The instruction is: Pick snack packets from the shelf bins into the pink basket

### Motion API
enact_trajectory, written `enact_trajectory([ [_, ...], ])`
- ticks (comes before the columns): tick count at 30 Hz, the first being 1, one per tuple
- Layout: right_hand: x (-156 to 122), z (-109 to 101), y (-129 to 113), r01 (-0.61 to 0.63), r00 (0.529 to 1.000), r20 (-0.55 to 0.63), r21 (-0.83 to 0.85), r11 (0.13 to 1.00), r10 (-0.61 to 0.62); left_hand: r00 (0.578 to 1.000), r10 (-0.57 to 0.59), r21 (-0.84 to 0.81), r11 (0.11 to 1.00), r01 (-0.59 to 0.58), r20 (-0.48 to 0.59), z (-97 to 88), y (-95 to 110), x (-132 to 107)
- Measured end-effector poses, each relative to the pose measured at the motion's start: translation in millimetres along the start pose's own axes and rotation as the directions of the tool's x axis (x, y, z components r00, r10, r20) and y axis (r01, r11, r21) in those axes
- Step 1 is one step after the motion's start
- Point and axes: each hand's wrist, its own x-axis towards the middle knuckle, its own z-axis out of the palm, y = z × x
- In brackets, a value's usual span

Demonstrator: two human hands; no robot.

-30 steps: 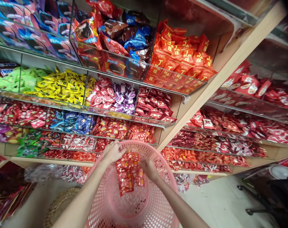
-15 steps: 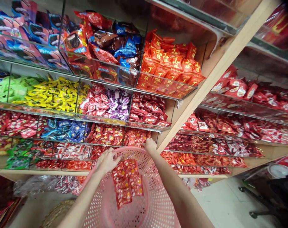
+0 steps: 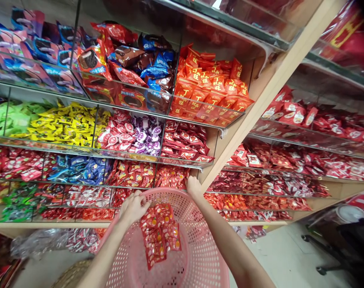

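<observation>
A pink plastic basket (image 3: 206,240) with a perforated wall tilts toward the shelves below me. My left hand (image 3: 135,207) is closed over its far left rim, the thumb on the inner side. Red candy packets (image 3: 160,234) with orange and yellow prints lie inside, close to that thumb. My right hand (image 3: 194,187) is beyond the far right rim, beside a bin of similar small red packets (image 3: 173,176) and the wooden upright. Its knuckles look bent, but the fingertips are hidden, so whether it holds anything is unclear.
Clear-fronted shelves hold orange-red packets (image 3: 212,88), yellow wrapped candies (image 3: 68,124) and blue ones (image 3: 80,168). A slanting wooden upright (image 3: 260,96) divides two shelf units. A clear plastic bag (image 3: 41,242) lies low at left; a wheeled chair base (image 3: 323,256) stands at right.
My right hand has shifted slightly right, toward the wooden upright, and its thumb has gone out of sight. My left hand stays on the basket rim. The view has moved a little.
</observation>
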Motion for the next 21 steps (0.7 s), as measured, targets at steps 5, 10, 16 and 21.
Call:
enact_trajectory([
  [5, -9, -15, 6, 0.019, 0.994, -0.112, 0.001, 1.0, -0.019, 1.0, 0.008, -0.014, 1.0, -0.008, -0.002, -0.2, 0, 0],
  [10, -25, -24, 15, 0.145, 0.974, -0.211, 0.294, 0.945, -0.083, 1.0, 0.007, -0.004, 1.0, -0.007, 0.002, -2.1, -1, 0],
  [16, -66, -11, 13, -0.044, 0.991, 0.081, 0.944, 0.326, -0.103, 1.0, 0.003, 0.007, 1.0, -0.003, 0.0, -3.8, 1, -1],
  [21, -100, 11, 4, -0.204, 0.973, 0.205, 0.979, 0.013, -0.107, 1.0, 0.002, -0.003, 1.0, -0.002, -0.005, -3.6, 2, -1],
])
